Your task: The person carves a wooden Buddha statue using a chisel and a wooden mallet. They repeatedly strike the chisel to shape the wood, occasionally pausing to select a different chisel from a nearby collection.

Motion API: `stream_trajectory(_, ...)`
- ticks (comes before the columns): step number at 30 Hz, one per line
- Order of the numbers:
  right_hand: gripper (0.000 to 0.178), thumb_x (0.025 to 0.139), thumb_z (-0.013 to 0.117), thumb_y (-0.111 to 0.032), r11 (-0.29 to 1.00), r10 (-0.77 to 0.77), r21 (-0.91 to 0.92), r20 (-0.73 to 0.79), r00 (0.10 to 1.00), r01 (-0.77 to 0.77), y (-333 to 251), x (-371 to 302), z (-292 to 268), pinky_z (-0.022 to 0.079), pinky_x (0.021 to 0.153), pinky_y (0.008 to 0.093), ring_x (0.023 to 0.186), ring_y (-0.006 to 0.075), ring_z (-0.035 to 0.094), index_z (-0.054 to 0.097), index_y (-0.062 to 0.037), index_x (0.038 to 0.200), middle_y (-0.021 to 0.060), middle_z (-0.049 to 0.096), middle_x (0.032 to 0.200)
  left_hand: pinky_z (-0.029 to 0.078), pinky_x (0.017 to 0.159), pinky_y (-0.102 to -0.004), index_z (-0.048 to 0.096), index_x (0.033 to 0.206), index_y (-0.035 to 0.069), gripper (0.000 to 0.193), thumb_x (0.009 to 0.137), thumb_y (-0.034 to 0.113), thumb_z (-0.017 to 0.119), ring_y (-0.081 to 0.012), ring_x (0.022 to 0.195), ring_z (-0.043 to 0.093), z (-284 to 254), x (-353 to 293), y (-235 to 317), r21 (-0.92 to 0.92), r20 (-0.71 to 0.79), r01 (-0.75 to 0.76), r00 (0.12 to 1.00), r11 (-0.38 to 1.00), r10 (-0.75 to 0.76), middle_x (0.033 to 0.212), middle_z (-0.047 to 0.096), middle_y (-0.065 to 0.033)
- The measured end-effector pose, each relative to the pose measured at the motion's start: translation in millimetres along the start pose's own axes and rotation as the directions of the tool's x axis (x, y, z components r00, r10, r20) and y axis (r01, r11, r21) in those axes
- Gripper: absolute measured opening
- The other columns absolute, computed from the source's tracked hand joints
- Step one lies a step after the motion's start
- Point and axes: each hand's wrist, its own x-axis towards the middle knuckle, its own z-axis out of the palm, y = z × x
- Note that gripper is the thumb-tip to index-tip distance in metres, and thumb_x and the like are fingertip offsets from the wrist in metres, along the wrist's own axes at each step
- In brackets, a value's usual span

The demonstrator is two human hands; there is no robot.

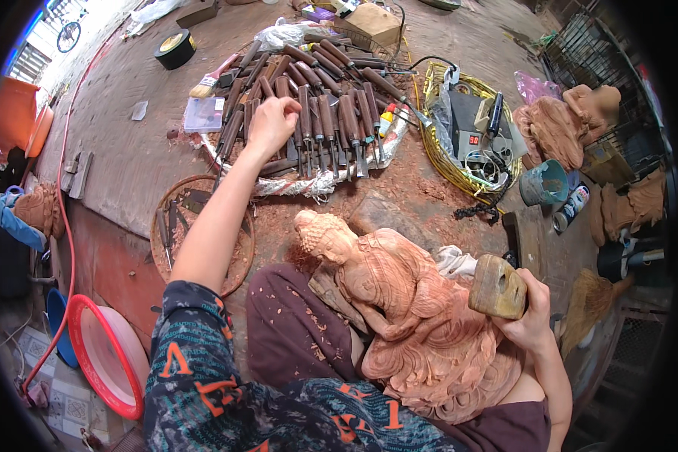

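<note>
My left hand (pixel 273 126) reaches out over a crowded heap of carving chisels (pixel 325 117) with brown wooden handles. Its fingers are curled together at the handles, and whatever is between them is hidden. In my right hand (pixel 531 313) is a wooden mallet (pixel 498 287), a worn block with a dent in its face; its grip is covered by my fingers. Across my lap leans a reddish wood carving of a seated figure (pixel 399 282), its head with knobbed hair pointing away to the left. The mallet is just right of the carving.
A round tray (pixel 158 245) with blades lies under my left forearm. Beyond the chisels are a brush (pixel 203 89) and a black tin (pixel 175 50). At right sit a control box (pixel 474 124), yellow hose (pixel 432 143), a teal cup (pixel 544 183) and other carvings (pixel 557 128). A red-rimmed basin (pixel 105 354) stands at left.
</note>
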Motion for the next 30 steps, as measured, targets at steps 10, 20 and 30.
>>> stream_trajectory(10,0.042,0.059,0.080,-0.005,0.999,0.039,0.032,0.016,0.999,-0.040,-0.4,1.2,0.5,0.051,0.068,0.0318,0.074,0.0277,0.066,0.059,0.0009,0.095,0.0130,0.063,0.081,0.054,0.070,-0.0303,0.070,0.102,0.002,0.023,0.088,0.011,0.055,-0.0150,0.068,0.069,10.0,-39.5,57.0,-0.334,0.384,0.272,0.914,0.903,-0.134,0.079,0.072,-0.0115)
stream_trajectory(20,0.042,0.058,0.077,-0.005,1.000,-0.012,0.019,-0.020,1.000,0.012,7.6,-1.5,3.9,0.049,0.065,0.0314,0.069,0.0270,0.063,0.057,0.0011,0.094,0.0121,0.061,0.078,0.053,0.069,-0.0291,0.067,0.115,0.000,0.030,0.089,0.013,0.061,-0.0115,0.069,0.067,40.2,-29.0,80.2,-0.291,0.539,0.255,0.840,0.922,-0.062,0.088,0.071,-0.0094)
stream_trajectory(30,0.048,0.055,0.079,-0.006,0.999,0.031,0.024,0.028,0.999,-0.032,9.3,-3.4,2.5,0.052,0.070,0.0349,0.078,0.0328,0.066,0.059,0.0000,0.099,0.0152,0.064,0.085,0.051,0.091,-0.0381,0.069,0.109,0.001,0.032,0.083,0.018,0.066,-0.0321,0.102,0.066,50.0,-35.6,83.3,-0.395,0.331,0.211,0.941,0.894,-0.075,0.105,0.070,-0.0191)
